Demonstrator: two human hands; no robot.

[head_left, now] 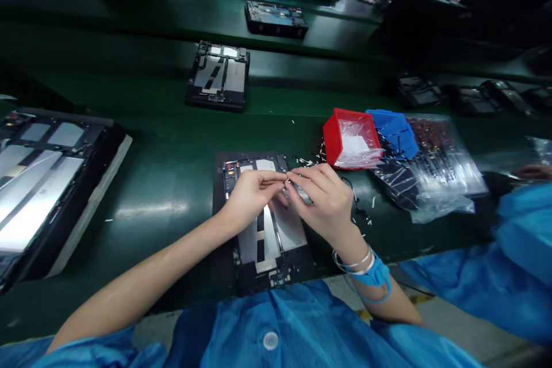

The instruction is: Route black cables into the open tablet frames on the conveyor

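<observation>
An opened tablet (264,241) with silver battery panels lies on a dark mat at the near edge of the green belt (164,178). Both hands hover over its upper half. My left hand (250,192) is closed in a pinch on a thin pale strip that runs across to the other hand. My right hand (325,195) is closed on a slim metal tool, likely tweezers, whose tip meets the strip. A blue strap (373,273) and thin bangles circle my right wrist.
A red bin (350,139) lined with plastic stands right of the tablet, beside blue trays (394,131) and bagged parts (435,164). Small white scraps litter the belt. More opened tablets lie at left (43,178) and farther back (219,76). Other people in blue sit at right and beyond.
</observation>
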